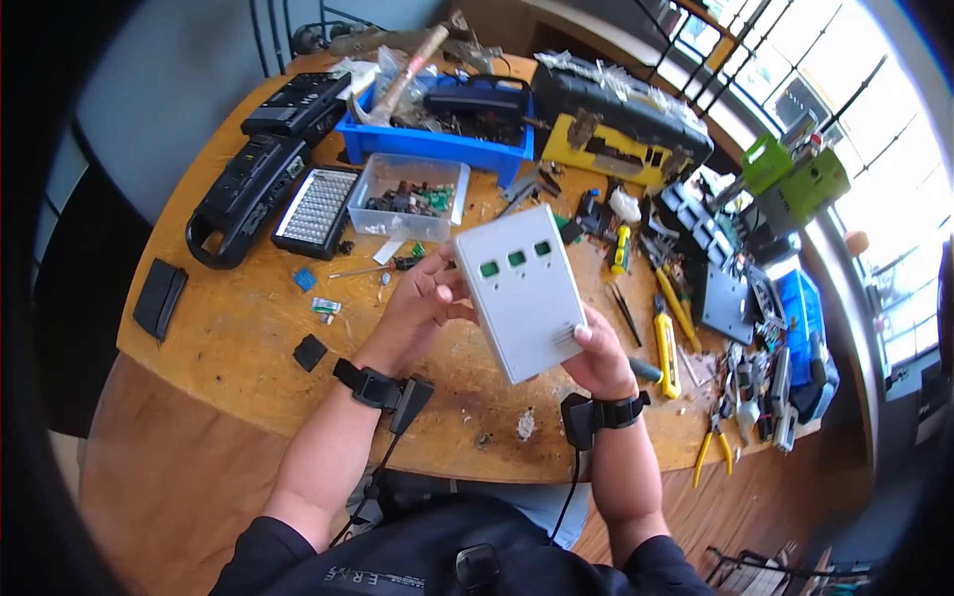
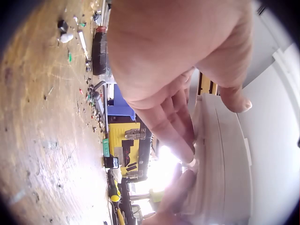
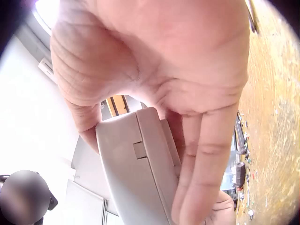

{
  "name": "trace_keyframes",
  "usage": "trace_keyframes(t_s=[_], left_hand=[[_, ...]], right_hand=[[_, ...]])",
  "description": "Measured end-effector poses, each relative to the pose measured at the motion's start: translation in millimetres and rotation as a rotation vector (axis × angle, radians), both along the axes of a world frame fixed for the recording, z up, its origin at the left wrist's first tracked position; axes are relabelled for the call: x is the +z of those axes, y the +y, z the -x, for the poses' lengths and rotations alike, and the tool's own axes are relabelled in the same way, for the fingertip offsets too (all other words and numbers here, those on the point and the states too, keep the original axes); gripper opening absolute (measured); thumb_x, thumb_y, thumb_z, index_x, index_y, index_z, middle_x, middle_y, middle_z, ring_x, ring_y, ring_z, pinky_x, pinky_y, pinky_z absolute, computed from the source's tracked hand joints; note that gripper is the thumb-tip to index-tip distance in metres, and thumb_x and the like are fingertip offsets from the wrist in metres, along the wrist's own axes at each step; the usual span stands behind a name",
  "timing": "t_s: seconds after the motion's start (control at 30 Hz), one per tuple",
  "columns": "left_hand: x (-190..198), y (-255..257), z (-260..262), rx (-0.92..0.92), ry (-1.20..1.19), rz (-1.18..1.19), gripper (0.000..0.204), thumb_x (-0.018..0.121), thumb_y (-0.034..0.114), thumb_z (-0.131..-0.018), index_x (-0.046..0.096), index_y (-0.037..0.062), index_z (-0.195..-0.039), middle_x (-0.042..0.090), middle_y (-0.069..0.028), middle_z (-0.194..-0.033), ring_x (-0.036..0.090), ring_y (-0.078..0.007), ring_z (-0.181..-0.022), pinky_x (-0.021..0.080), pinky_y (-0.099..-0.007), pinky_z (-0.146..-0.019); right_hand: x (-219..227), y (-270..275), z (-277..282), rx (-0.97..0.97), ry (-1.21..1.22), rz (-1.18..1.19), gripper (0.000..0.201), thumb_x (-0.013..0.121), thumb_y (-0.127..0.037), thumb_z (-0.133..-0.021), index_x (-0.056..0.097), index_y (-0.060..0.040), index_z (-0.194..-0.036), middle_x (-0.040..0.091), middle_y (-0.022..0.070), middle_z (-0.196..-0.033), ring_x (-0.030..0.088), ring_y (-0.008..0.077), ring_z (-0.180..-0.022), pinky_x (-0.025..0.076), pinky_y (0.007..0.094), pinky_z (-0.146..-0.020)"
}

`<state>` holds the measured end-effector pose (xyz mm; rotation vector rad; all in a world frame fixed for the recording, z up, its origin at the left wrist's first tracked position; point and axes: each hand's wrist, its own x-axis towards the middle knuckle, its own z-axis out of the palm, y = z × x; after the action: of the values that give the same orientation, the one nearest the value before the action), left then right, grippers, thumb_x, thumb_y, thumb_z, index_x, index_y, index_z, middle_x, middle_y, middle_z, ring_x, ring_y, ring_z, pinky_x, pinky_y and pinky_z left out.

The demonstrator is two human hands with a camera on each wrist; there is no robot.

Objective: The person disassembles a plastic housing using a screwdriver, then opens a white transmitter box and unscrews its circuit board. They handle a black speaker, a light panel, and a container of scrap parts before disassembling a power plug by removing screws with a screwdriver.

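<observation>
The left hand (image 1: 412,313) is gripping the left edge of one white case (image 1: 522,298), its thumb lying on the near side and its fingers reaching behind. The right hand (image 1: 601,363) is gripping the lower right edge, thumb pressing on the face, fingers curling around the back. The case is tilting between both hands, above the desk (image 1: 248,368), showing three rectangular openings with green inside. The desk's near edge is running below the fingers, and scratched wood is showing between the left fingers and one black pouch (image 1: 159,298) near the left edge. Beyond the left fingers, one clear container (image 1: 393,223) is holding small parts and green board pieces; behind it, one blue bin (image 1: 427,151) is holding one hammer (image 1: 407,79) and dark parts. One black-and-yellow toolbox (image 1: 596,149) is standing beyond the case. Right of the right fingers, one yellow knife (image 1: 666,348) is lying, and one pair of pliers (image 1: 714,447) is resting by the edge.
</observation>
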<state>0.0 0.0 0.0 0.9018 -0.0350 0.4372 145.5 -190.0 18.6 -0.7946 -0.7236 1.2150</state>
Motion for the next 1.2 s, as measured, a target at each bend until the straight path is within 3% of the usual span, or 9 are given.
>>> trace_keyframes(t_s=[0.03,0.17,0.33,0.6,1.2], left_hand=[[-1,-1,0,-0.057,-0.011,0.016,0.081,0.075,0.034,-0.075,0.032,0.0034,-0.137,0.058,-0.0099,-0.119,0.056,-0.0183,-0.109,0.051,-0.0318,-0.082],[-9,-9,-1,-0.177,0.056,-0.076,0.086,0.078,0.024,-0.072,0.028,0.0024,-0.139,0.042,-0.0098,-0.137,0.046,-0.0194,-0.122,0.043,-0.0345,-0.094],[-2,-15,3,-0.176,0.109,-0.065,0.088,0.078,0.018,-0.071,0.026,0.0022,-0.141,0.042,-0.0095,-0.137,0.045,-0.0187,-0.122,0.040,-0.0335,-0.097],[-2,-19,8,-0.119,0.205,-0.107,0.095,0.084,0.028,-0.063,0.031,-0.0009,-0.137,0.050,-0.0076,-0.128,0.048,-0.0163,-0.117,0.038,-0.0295,-0.098],[-5,-15,9,-0.146,0.192,-0.111,0.091,0.084,0.024,-0.063,0.034,-0.0006,-0.136,0.054,-0.0065,-0.124,0.054,-0.0144,-0.111,0.041,-0.0286,-0.094]], right_hand=[[-1,0,1,-0.037,0.029,-0.006,0.071,0.063,-0.032,-0.081,0.031,0.0024,-0.134,0.052,0.0154,-0.118,0.058,0.0255,-0.100,0.055,0.0399,-0.068],[-7,6,2,-0.065,0.072,-0.049,0.073,0.064,-0.031,-0.080,0.028,0.0008,-0.136,0.050,0.0153,-0.121,0.056,0.0254,-0.104,0.055,0.0410,-0.073],[-12,8,2,-0.014,0.138,-0.070,0.078,0.067,-0.028,-0.077,0.026,-0.0017,-0.138,0.048,0.0134,-0.123,0.055,0.0241,-0.106,0.054,0.0407,-0.077],[-8,4,2,0.021,0.117,-0.081,0.092,0.075,-0.026,-0.070,0.022,-0.0022,-0.141,0.046,0.0131,-0.128,0.053,0.0246,-0.110,0.054,0.0407,-0.077],[-6,4,3,0.017,0.105,-0.092,0.100,0.081,-0.029,-0.064,0.022,-0.0032,-0.141,0.046,0.0113,-0.128,0.055,0.0224,-0.107,0.054,0.0377,-0.077]])
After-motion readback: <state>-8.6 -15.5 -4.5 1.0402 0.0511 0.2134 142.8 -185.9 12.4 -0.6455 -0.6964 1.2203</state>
